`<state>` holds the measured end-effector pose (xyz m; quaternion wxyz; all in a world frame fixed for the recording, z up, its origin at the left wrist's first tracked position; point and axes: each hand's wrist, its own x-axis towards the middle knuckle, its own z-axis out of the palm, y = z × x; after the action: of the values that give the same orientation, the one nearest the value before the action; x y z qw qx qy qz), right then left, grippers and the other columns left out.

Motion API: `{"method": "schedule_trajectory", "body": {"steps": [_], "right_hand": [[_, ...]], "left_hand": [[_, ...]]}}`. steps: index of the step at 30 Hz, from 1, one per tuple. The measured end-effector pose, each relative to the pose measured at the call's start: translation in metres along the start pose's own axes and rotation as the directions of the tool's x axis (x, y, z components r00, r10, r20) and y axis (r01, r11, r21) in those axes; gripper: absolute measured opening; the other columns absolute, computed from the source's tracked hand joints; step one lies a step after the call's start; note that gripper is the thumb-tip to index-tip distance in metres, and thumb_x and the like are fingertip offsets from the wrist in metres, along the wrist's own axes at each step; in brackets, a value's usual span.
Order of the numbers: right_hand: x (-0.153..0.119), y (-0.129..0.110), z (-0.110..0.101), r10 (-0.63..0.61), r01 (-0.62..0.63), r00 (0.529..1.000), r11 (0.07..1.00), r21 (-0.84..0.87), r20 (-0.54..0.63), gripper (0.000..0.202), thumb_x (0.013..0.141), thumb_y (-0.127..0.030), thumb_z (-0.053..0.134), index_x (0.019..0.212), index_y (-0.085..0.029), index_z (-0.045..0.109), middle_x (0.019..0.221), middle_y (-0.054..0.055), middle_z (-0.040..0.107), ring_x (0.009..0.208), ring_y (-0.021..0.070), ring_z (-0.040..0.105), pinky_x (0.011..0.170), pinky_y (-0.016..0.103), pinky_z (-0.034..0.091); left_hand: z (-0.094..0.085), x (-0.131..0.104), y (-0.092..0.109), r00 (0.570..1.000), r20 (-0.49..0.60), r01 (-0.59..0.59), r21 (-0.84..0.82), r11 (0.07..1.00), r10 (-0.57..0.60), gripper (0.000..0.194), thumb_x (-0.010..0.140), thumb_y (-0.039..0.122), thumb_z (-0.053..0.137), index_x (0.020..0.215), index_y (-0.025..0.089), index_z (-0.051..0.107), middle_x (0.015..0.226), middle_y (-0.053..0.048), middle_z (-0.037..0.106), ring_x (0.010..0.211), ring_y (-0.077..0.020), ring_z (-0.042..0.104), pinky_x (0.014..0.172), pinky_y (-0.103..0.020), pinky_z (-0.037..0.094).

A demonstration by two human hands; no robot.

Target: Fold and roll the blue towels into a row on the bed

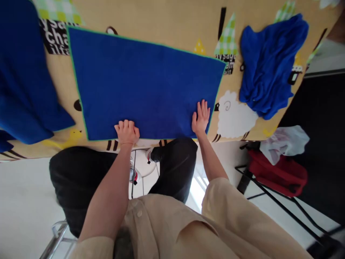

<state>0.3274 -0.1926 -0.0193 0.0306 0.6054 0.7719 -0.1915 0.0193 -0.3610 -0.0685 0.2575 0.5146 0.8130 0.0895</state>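
A tan cartoon-printed cloth-covered surface [172, 21] carries a flat rectangular blue towel with green edging [145, 84], spread smooth at centre. The left hand [127, 132] rests on its near edge, fingers curled closed; the right hand [201, 118] presses its near corner, fingers spread flat.

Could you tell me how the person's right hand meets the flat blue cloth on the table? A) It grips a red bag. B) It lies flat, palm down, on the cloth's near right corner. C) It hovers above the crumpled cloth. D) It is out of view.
B: the right hand lies open, fingers spread, on the near right corner of the flat blue cloth.
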Motion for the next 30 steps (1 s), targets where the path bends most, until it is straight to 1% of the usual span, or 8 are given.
{"method": "schedule_trajectory", "body": {"steps": [5,11,16,20,23,26,28,30], "right_hand": [[-0.008,0.013,0.008,0.111,-0.115,0.992,0.991,-0.065,-0.061,0.063,0.103,-0.046,0.021,0.161,-0.022,0.020,0.169,0.007,0.016,0.158,0.0256,0.004,0.124,0.060,0.010],[-0.069,0.009,0.038,0.313,-0.311,0.937,0.950,0.039,-0.154,0.064,0.104,-0.040,0.023,0.159,-0.007,0.025,0.168,0.017,0.013,0.157,0.0238,0.003,0.125,0.050,-0.001],[-0.081,0.020,0.045,0.317,-0.303,0.933,0.948,0.103,-0.171,0.062,0.104,-0.038,0.027,0.160,-0.011,0.022,0.169,0.013,0.011,0.156,0.0219,0.002,0.124,0.048,-0.002],[-0.094,0.028,0.031,0.527,-0.471,0.827,0.840,0.270,-0.194,0.067,0.101,-0.048,0.030,0.157,-0.012,0.029,0.167,0.017,0.021,0.156,0.0249,0.011,0.124,0.055,0.007],[-0.117,0.017,0.015,0.657,-0.550,0.748,0.690,0.470,-0.089,0.071,0.095,-0.057,0.037,0.150,-0.012,0.042,0.160,0.021,0.033,0.153,0.0303,0.025,0.122,0.059,0.019],[-0.155,-0.021,-0.002,0.584,-0.461,0.812,0.666,0.587,-0.024,0.066,0.096,-0.054,0.032,0.145,-0.014,0.050,0.156,0.019,0.042,0.148,0.0294,0.038,0.121,0.054,0.028],[-0.188,-0.057,-0.013,0.451,-0.338,0.892,0.721,0.605,-0.038,0.063,0.098,-0.051,0.026,0.148,-0.020,0.048,0.158,0.013,0.043,0.148,0.0278,0.037,0.122,0.052,0.029],[-0.222,-0.093,-0.022,0.330,-0.220,0.936,0.821,0.526,-0.125,0.063,0.097,-0.052,0.035,0.153,-0.025,0.043,0.164,0.008,0.031,0.153,0.0306,0.027,0.124,0.053,0.025]], "left_hand": [[-0.002,0.001,0.005,0.999,-0.034,0.004,-0.009,1.000,-0.004,0.017,0.083,0.022,0.052,0.093,0.013,0.061,0.100,-0.018,0.057,0.110,-0.0395,0.047,0.094,-0.058,0.028],[-0.002,0.000,0.004,1.000,-0.001,0.002,0.006,1.000,-0.002,0.017,0.085,0.022,0.050,0.095,0.012,0.061,0.103,-0.019,0.056,0.112,-0.0402,0.046,0.095,-0.058,0.027],[0.000,-0.001,0.003,0.995,-0.094,-0.038,0.001,0.999,0.038,0.017,0.088,0.022,0.049,0.096,0.014,0.061,0.102,-0.018,0.058,0.111,-0.0374,0.049,0.095,-0.056,0.030],[-0.016,-0.015,-0.019,0.984,-0.122,-0.123,0.033,0.992,0.126,0.020,0.090,0.025,0.045,0.093,0.016,0.063,0.099,-0.017,0.061,0.106,-0.0345,0.053,0.092,-0.051,0.036],[-0.040,-0.030,-0.058,0.958,-0.282,0.079,0.051,0.996,-0.061,0.025,0.088,0.026,0.042,0.094,0.015,0.063,0.101,-0.021,0.062,0.104,-0.0355,0.055,0.090,-0.052,0.040],[-0.067,-0.037,-0.090,0.907,-0.320,0.287,-0.005,0.958,-0.274,0.028,0.084,0.022,0.039,0.095,0.011,0.062,0.100,-0.025,0.063,0.101,-0.0357,0.058,0.090,-0.053,0.044],[-0.085,-0.040,-0.094,0.927,-0.213,0.313,-0.009,0.950,-0.308,0.027,0.081,0.021,0.039,0.095,0.011,0.060,0.094,-0.025,0.064,0.097,-0.0359,0.060,0.087,-0.053,0.046],[-0.101,-0.050,-0.081,0.958,-0.117,0.263,0.000,0.965,-0.262,0.022,0.080,0.022,0.040,0.091,0.015,0.058,0.082,-0.020,0.064,0.088,-0.0346,0.063,0.078,-0.049,0.049]]}}
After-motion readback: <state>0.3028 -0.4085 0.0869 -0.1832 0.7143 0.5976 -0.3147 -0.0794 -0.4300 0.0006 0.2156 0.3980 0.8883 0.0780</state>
